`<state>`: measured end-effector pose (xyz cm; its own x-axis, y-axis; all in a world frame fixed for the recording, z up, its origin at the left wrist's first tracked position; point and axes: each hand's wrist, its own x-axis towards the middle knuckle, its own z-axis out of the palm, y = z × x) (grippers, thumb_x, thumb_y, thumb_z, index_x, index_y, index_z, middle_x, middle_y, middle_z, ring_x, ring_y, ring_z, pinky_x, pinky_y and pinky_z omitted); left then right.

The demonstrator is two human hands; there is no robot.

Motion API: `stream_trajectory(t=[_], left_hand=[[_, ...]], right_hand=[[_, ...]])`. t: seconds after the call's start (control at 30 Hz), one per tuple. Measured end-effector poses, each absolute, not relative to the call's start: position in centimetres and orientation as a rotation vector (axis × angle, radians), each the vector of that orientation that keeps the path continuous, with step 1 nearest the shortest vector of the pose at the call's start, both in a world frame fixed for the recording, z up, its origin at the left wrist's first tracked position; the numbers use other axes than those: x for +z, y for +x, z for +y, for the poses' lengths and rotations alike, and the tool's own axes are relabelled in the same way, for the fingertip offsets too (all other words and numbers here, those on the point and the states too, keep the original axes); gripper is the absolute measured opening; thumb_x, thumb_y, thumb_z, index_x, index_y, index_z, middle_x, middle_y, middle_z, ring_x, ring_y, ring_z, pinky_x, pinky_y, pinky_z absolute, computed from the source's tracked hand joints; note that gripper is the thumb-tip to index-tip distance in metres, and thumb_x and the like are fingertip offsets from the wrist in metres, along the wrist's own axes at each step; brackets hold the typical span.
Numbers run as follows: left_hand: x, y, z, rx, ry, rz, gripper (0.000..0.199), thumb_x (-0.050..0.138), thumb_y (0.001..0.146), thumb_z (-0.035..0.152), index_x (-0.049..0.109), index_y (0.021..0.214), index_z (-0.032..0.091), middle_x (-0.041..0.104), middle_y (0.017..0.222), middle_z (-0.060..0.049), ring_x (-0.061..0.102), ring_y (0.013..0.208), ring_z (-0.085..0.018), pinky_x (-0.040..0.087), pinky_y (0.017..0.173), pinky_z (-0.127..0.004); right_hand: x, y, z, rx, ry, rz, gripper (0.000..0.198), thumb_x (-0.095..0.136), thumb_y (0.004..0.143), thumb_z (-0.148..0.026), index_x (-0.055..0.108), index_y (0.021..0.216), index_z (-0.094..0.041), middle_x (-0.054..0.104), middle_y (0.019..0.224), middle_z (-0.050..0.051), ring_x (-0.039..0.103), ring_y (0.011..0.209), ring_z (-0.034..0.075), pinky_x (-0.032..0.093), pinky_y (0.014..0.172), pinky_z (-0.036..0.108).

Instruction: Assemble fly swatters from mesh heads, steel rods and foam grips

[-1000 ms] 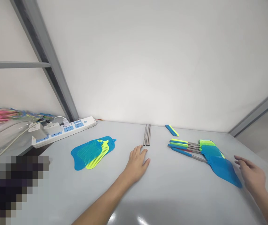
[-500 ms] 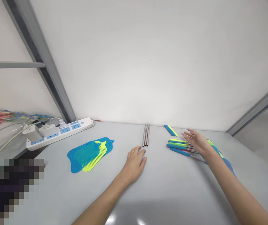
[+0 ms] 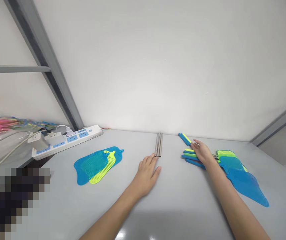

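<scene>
My left hand lies on the table with its fingers spread, the fingertips at the near ends of several slim metal tubes. My right hand is open above a group of fly swatters, with fingertips close to the loose blue and yellow handle grips by the wall. Blue and yellow-green handles of the swatters point left; their flat heads fan out to the right. My right hand and forearm hide part of the shafts. Left of my left hand, blue and yellow perforated swatter heads lie overlapped.
A white power strip with plugged-in adapters runs along the table's left edge. Beyond it is a clear plastic bag with colourful contents. A white wall rises behind the table, and grey metal frame posts stand at both sides.
My right hand has moved left and closer to the loose grips, uncovering more of the swatter heads. My left hand has come nearer the tubes, its fingertips now at their ends.
</scene>
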<state>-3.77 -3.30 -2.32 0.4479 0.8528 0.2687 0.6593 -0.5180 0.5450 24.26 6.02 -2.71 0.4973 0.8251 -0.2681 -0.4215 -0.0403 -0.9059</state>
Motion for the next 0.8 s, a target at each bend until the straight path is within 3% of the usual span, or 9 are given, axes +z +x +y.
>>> stream_trajectory(t=[0.23,0.47,0.8], left_hand=[[-2.9,-3.4,-3.2,0.622,2.446,1.288,0.044,0.023,0.085,0.038,0.025,0.126,0.024,0.027,0.134,-0.004,0.023,0.119,-0.021,0.021,0.095,-0.04],[-3.3,-3.4,-3.0,0.642,2.418,1.426,0.044,0.025,0.084,0.039,0.031,0.124,0.019,0.03,0.129,-0.01,0.025,0.118,-0.022,0.024,0.093,-0.039],[-3.4,-2.6,-2.8,0.582,2.435,1.596,0.047,0.026,0.083,0.04,0.034,0.122,0.016,0.029,0.13,-0.015,0.023,0.119,-0.026,0.021,0.093,-0.044]], right_hand=[[-2.6,25.1,5.4,1.154,-1.145,-0.442,0.009,0.049,0.068,-0.015,0.054,0.077,-0.015,0.052,0.077,0.006,0.056,0.077,0.012,0.05,0.069,0.016],[-2.7,25.3,5.1,1.171,-1.078,-0.445,0.014,0.046,0.069,-0.014,0.052,0.082,-0.014,0.051,0.082,0.008,0.057,0.081,0.015,0.052,0.07,0.024],[-3.2,24.9,5.4,1.122,-1.113,-0.489,0.009,0.047,0.07,-0.012,0.052,0.078,-0.013,0.05,0.091,0.01,0.053,0.091,0.015,0.051,0.073,0.025]])
